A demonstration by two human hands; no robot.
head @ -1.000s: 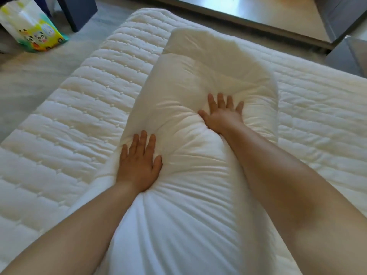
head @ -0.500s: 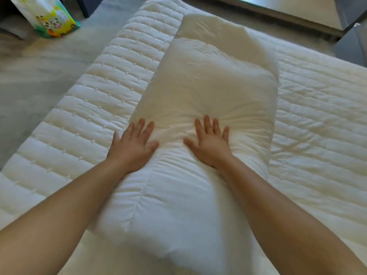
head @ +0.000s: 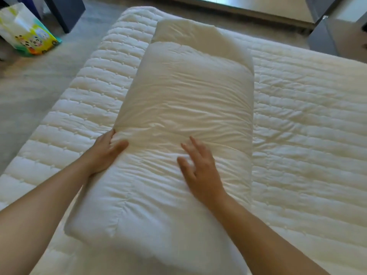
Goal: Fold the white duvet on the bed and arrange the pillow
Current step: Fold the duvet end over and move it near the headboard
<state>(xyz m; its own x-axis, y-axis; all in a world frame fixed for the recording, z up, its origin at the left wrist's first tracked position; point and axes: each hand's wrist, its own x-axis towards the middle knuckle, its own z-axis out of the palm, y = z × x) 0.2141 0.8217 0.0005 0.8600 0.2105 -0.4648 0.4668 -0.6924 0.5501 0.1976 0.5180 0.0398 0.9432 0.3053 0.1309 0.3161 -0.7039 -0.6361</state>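
Grey carpet runs along the left of a low bed covered with a cream quilted mattress pad, and a bright printed plastic bag sits on the floor near its far corner. Lengthwise down the bed lies the white duvet, folded into a long, puffy strip, its far end doubled into a smaller flap; whether a pillow sits under that flap I cannot tell. The left hand cups the strip's left edge, fingers bent against the side and thumb on top. The right hand rests flat on the upper surface, fingers spread and slightly lifted. It looks like the smoothing and squaring step, with the folding mostly done. Next, I judge, the person needs to press out the remaining wrinkles, or take the near end and fold it over the middle, keeping both long edges aligned so the bulky filling does not slump sideways.
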